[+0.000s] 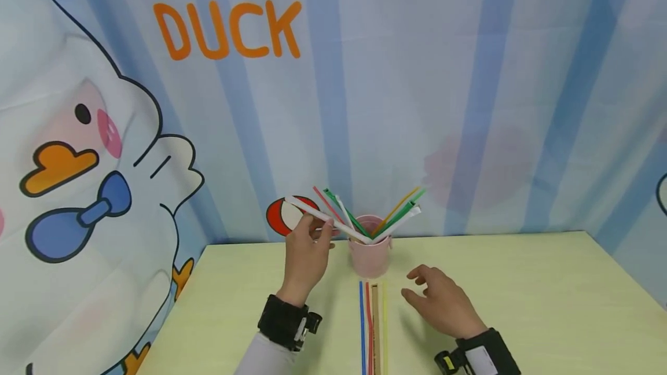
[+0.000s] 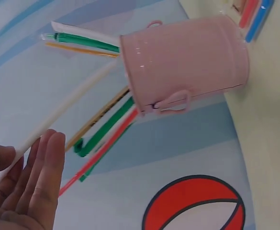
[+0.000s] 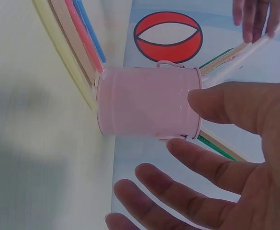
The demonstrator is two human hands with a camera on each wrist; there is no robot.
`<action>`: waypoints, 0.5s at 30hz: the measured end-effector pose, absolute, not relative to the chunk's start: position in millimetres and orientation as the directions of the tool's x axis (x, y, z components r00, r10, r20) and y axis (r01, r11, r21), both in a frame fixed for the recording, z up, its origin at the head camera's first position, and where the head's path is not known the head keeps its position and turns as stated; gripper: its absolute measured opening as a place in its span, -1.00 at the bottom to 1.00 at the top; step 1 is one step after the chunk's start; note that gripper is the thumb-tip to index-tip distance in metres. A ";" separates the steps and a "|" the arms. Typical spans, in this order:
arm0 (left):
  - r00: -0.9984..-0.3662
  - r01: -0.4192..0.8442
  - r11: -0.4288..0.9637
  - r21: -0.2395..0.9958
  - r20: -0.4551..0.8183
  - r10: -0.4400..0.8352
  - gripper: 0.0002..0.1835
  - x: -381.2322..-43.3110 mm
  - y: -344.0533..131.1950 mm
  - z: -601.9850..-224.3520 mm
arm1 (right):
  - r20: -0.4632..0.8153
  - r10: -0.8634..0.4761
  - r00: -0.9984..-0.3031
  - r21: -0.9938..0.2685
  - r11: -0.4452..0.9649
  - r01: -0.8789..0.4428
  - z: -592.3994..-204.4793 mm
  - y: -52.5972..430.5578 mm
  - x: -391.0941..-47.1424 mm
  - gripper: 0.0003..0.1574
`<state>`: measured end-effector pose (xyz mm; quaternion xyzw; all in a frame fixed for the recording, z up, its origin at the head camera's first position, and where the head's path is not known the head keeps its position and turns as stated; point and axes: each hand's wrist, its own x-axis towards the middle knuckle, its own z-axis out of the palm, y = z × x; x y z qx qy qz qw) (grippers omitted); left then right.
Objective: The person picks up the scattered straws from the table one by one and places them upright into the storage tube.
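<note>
My left hand (image 1: 306, 252) pinches a white straw (image 2: 58, 108) between thumb and fingers. It slants, its lower end at the mouth of a small pink bucket (image 1: 370, 256). Out of the bucket lean several straws, among them a red straw (image 2: 99, 153), a green straw (image 2: 106, 127) and a brown paper-like straw (image 2: 99, 115). To the bucket's right, over the table, my right hand (image 1: 443, 302) hovers with relaxed, spread fingers (image 3: 154, 179) and holds nothing.
In front of the bucket, side by side on the pale yellow table (image 1: 239, 300), lie a blue straw (image 1: 362, 328), a red straw (image 1: 369, 328), a brown straw (image 1: 375, 328) and a yellow straw (image 1: 385, 328). Behind the table hangs a striped blue curtain (image 1: 396, 103) printed with a duck.
</note>
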<state>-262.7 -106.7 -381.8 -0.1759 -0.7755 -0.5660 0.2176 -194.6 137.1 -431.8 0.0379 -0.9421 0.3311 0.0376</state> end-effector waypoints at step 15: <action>-0.878 0.415 0.510 0.754 0.479 0.006 -0.82 -294.3 -95.0 -406.8 | 0.076 -0.042 -0.996 -0.638 0.766 -0.081 -433.5 136.0 -193.3 -0.62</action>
